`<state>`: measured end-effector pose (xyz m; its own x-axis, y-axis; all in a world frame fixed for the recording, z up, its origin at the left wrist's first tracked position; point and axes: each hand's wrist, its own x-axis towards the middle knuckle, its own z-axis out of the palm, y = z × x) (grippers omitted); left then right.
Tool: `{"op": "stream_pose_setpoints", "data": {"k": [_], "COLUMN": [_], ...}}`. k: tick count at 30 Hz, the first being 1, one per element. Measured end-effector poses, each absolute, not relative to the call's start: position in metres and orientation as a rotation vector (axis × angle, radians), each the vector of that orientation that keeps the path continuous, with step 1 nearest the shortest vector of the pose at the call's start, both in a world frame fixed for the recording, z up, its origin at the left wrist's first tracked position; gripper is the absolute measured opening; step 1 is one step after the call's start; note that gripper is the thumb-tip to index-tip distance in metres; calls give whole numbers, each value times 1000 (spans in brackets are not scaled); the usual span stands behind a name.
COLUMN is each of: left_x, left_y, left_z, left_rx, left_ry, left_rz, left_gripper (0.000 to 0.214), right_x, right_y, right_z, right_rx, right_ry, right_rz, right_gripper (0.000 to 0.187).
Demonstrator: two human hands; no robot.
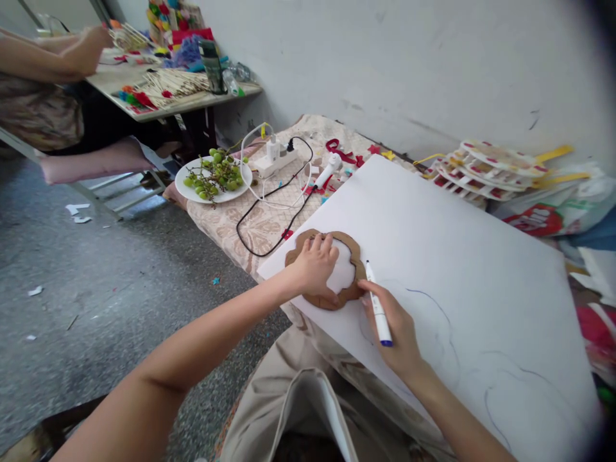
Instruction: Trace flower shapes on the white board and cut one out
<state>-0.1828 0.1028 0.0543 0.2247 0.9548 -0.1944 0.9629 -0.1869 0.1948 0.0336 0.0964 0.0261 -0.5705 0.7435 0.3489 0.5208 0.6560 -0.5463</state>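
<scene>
Several blue curves (pixel 436 305) are already on the white sheet (pixel 433 224), at its near side and toward its right corner; they read as partial, rounded outlines with faint stretches and gaps rather than full loops. No line can be made out along the edge of the cardboard ring (pixel 347 297), so that contour appears undrawn — though the pen strokes are thin and pale here, and a light mark could be missed.

The ring lies flat on the left corner of the sheet. It is brown, matte and scalloped outside, with a lobed opening that shows white beneath. The left hand (pixel 317 266) is spread over it, fingers across the far rim and thumb on the near one. The right hand (pixel 394 321) grips a slim white marker (pixel 379 308) with a blue end; its dark tip points away, just beside the ring, and a finger reaches the rim.

The sheet is smooth and stiff-looking, set on a bench (pixel 216 224) draped in beige patterned cloth — with a glossy round plate (pixel 185 187) of green grapes (pixel 216 173) and a white power strip (pixel 274 163) beyond.
</scene>
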Motion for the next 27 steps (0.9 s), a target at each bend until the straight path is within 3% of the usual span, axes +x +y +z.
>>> {"op": "stream_pose_setpoints", "data": {"k": [4,7,16,20,27], "left_x": [-195,-217,-266,-262,-267], "left_y": [111,125,141,136,137], "left_z": [64,80,81,71,72], "left_rx": [2186,2153,2184,2211,2169], "left_ry": [1680,1514,1363,1354,1361], "left_rz": [-18,-83,-109,-37,-13], "left_gripper": [98,80,71,77,75], "right_x": [32,32,32,25,-41], "right_y": [99,99,100,93,68], "right_z": [21,20,20,36,46], "right_rx": [-897,-878,-791,-715,-421], "right_ry": [-2421,-2450,-2476,-2404,-2412], "right_rz": [414,364,271,223,466], "right_gripper": [35,37,40,44,32]}}
